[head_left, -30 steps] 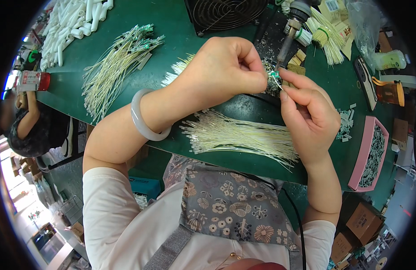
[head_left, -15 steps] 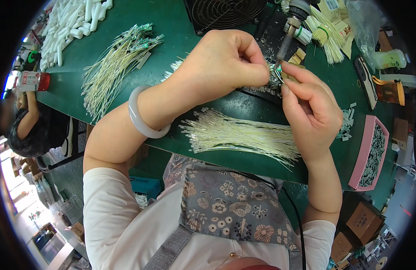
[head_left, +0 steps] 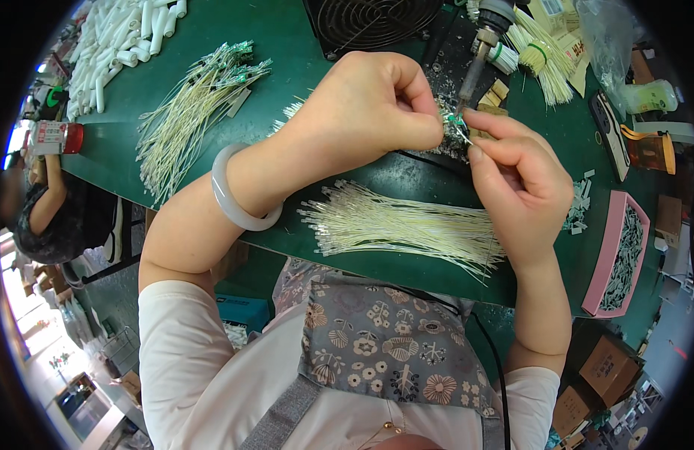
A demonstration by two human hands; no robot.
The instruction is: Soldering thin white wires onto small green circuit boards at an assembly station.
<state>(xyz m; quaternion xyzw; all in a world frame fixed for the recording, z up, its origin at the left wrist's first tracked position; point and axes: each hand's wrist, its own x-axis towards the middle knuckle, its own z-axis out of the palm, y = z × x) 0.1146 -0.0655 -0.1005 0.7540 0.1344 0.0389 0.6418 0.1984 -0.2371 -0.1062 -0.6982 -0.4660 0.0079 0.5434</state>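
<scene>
My right hand [head_left: 523, 180] pinches a thin pale wire [head_left: 468, 139] between thumb and forefinger. At the wire's far end sits a small green piece [head_left: 457, 120], right by the tip of a soldering iron [head_left: 476, 73] that slants down from above. My left hand [head_left: 388, 101] is closed just left of that tip; whatever lies in its fingers is hidden. Below my hands, a bundle of pale wires [head_left: 407, 225] lies across the green table. Further left rests another wire bundle [head_left: 193, 112] with green pieces on its ends.
A black fan [head_left: 377, 22] stands at the back. On the right are a pink tray [head_left: 593, 300] of small grey-green parts, a phone [head_left: 609, 139] and a tied wire bundle [head_left: 538, 56]. White tubes [head_left: 126, 52] are heaped far left, near a red-capped bottle [head_left: 58, 137]. Another person's arm [head_left: 47, 199] shows beyond.
My left hand has shifted slightly left. The wire's green end has also moved a little left and down, and my right fingertips followed slightly.
</scene>
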